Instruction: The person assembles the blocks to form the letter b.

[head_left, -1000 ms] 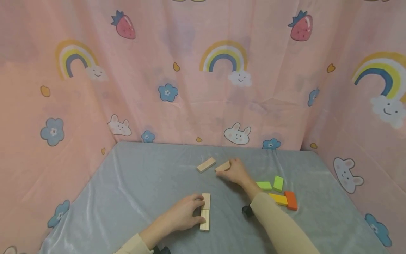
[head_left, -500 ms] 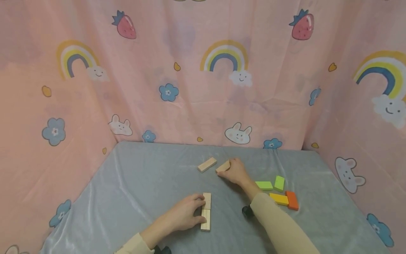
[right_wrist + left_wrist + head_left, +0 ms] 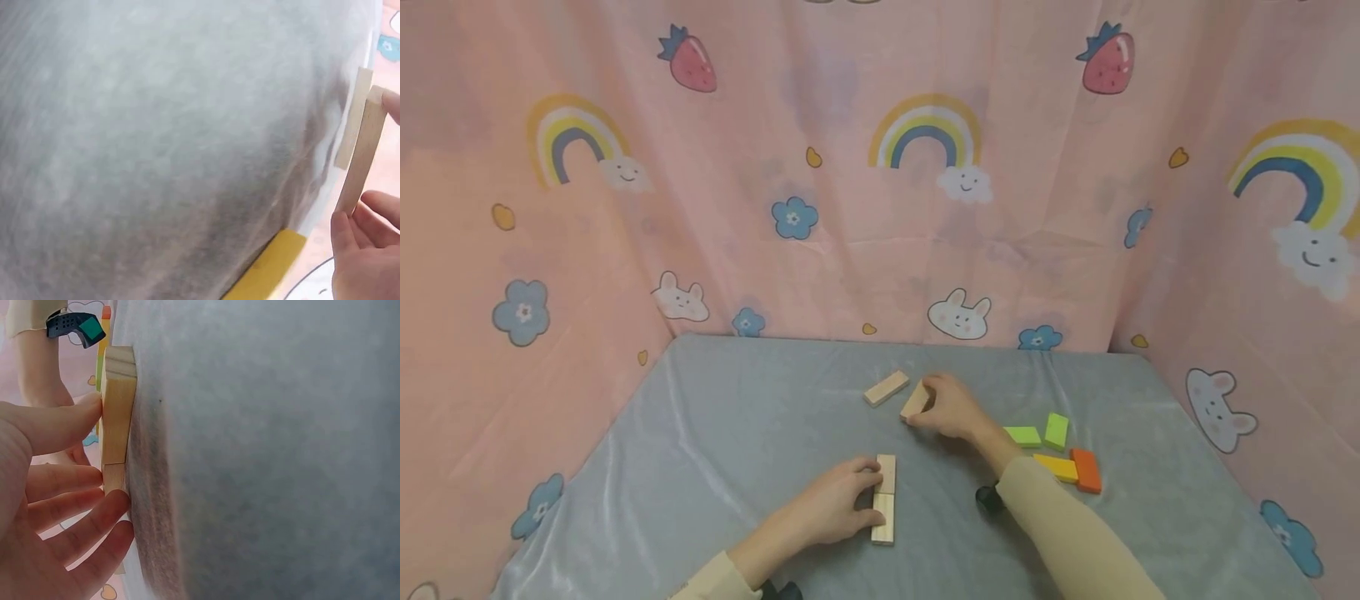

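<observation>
Two plain wooden blocks, a far one (image 3: pixel 888 473) and a near one (image 3: pixel 886 529), lie end to end in a line. My left hand (image 3: pixel 835 504) rests against their left side, thumb on the near block (image 3: pixel 119 419) and fingertips at the far one; the fingers are loosely extended. Further off, my right hand (image 3: pixel 953 407) pinches another wooden block (image 3: pixel 914 402) by its two ends, between thumb and fingers. In the right wrist view, this pinched block (image 3: pixel 364 153) is tilted, with a loose wooden block (image 3: pixel 355 119) behind it.
The same loose wooden block (image 3: pixel 887 389) lies left of my right hand. Beside the right forearm are two green blocks (image 3: pixel 1056 431), a yellow block (image 3: pixel 1056 468) and an orange block (image 3: pixel 1086 471). Grey cloth (image 3: pixel 737 433) covers the table; a pink patterned curtain (image 3: pixel 850 267) stands around it.
My right hand has turned the pinched wooden block to a steeper angle and shifted it slightly left. The left hand and its two blocks stay in place.
</observation>
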`<act>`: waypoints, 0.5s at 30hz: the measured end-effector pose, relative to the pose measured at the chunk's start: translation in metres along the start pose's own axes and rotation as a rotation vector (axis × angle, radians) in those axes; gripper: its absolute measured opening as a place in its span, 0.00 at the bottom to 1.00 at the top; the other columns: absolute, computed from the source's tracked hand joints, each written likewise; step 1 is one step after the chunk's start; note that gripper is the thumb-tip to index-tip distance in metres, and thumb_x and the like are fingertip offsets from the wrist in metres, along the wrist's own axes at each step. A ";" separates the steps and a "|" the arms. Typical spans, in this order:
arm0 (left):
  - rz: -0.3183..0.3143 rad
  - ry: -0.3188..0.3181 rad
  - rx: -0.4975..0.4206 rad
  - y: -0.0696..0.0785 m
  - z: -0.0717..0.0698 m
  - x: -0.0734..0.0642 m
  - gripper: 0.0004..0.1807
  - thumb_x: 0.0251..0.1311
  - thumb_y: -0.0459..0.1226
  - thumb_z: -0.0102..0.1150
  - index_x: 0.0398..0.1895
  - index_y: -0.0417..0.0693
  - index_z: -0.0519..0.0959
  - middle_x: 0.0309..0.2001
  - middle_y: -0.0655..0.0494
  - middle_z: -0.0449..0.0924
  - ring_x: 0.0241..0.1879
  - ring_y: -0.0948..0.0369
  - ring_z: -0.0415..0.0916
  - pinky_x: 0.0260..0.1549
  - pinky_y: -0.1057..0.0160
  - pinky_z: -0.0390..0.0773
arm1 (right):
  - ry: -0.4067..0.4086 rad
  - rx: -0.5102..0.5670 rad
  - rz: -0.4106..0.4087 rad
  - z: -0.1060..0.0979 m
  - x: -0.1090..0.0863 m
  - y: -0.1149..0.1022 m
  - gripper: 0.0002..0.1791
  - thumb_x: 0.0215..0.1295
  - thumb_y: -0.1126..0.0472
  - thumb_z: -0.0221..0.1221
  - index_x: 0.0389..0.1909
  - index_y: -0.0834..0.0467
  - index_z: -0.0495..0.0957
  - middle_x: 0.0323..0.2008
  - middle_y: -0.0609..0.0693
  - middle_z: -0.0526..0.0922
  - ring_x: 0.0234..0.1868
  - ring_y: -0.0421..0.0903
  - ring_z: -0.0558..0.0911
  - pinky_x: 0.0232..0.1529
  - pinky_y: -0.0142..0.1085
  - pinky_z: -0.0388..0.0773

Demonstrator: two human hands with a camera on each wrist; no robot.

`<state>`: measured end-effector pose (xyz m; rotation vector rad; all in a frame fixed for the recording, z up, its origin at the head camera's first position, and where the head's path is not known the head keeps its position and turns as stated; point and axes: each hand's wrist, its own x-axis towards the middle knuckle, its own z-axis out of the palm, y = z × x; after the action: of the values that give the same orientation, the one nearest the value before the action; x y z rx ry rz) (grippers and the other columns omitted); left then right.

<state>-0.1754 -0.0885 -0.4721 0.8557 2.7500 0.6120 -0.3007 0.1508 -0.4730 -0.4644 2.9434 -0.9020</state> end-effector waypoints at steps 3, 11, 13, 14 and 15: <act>0.006 0.000 0.006 0.000 0.000 0.000 0.31 0.60 0.51 0.71 0.62 0.45 0.80 0.64 0.56 0.74 0.64 0.55 0.73 0.61 0.54 0.77 | -0.017 0.000 -0.016 0.000 -0.001 -0.005 0.44 0.54 0.49 0.73 0.66 0.70 0.72 0.66 0.64 0.72 0.68 0.62 0.70 0.70 0.57 0.66; 0.024 0.011 -0.002 -0.002 0.001 0.000 0.30 0.60 0.50 0.71 0.61 0.44 0.81 0.64 0.55 0.75 0.63 0.55 0.74 0.60 0.54 0.77 | -0.048 0.011 -0.090 0.004 -0.005 -0.015 0.44 0.52 0.49 0.75 0.66 0.69 0.73 0.64 0.62 0.74 0.66 0.60 0.73 0.67 0.55 0.70; 0.030 0.017 -0.003 -0.002 0.001 -0.001 0.30 0.61 0.49 0.71 0.61 0.43 0.81 0.64 0.55 0.75 0.63 0.55 0.74 0.60 0.55 0.77 | -0.053 0.020 -0.116 0.006 -0.007 -0.017 0.43 0.52 0.50 0.75 0.65 0.69 0.73 0.64 0.61 0.74 0.66 0.60 0.73 0.67 0.55 0.71; 0.033 0.020 -0.002 -0.003 0.002 -0.001 0.29 0.61 0.49 0.71 0.61 0.43 0.81 0.64 0.55 0.75 0.63 0.55 0.74 0.60 0.55 0.77 | -0.057 0.023 -0.127 0.007 -0.008 -0.018 0.43 0.52 0.50 0.75 0.65 0.69 0.73 0.65 0.61 0.74 0.66 0.60 0.73 0.67 0.55 0.71; 0.036 0.023 -0.001 -0.003 0.002 -0.001 0.29 0.61 0.49 0.71 0.61 0.43 0.81 0.64 0.55 0.75 0.63 0.54 0.74 0.60 0.55 0.77 | -0.057 0.028 -0.138 0.008 -0.009 -0.020 0.42 0.52 0.51 0.75 0.65 0.69 0.74 0.64 0.62 0.74 0.66 0.60 0.73 0.67 0.55 0.71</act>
<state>-0.1755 -0.0904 -0.4747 0.9055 2.7598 0.6333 -0.2860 0.1336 -0.4694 -0.6878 2.8728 -0.9248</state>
